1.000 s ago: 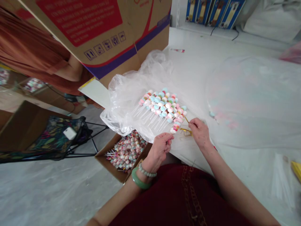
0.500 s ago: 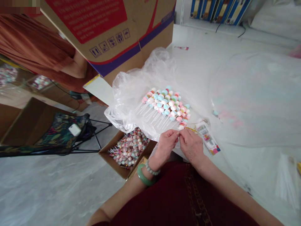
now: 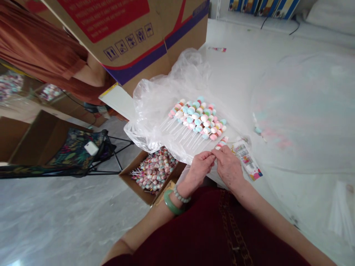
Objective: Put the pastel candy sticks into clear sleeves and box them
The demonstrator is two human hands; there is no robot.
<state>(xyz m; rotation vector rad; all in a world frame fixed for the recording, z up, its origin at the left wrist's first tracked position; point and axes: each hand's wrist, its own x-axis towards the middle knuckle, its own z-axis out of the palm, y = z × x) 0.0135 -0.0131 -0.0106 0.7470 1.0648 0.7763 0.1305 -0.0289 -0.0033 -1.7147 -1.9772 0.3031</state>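
In the head view, the candy stick [image 3: 222,142] showed a stack of white and pink pieces with touches of red, slanting away from the person; its lower part was hidden behind the fingers. The candies in the pile [image 3: 198,117] were rounded, in pale blue, pink and white with bits of green and orange, and their thin white sticks pointed down to the left.

The candy stick stood just beyond the fingertips, at the counter's [image 3: 235,70] near edge. The left hand [image 3: 202,165] and the right hand [image 3: 229,167] met there, thumbs and fingers pinching its near end; exactly how each gripped it could not be told. The pile lay past both hands, near the candy stick, on a clear bag [image 3: 155,107]. Just right of the right hand lay printed wrappers [image 3: 247,159]. Below and left of the left hand, a box [image 3: 135,192] held many more candies.
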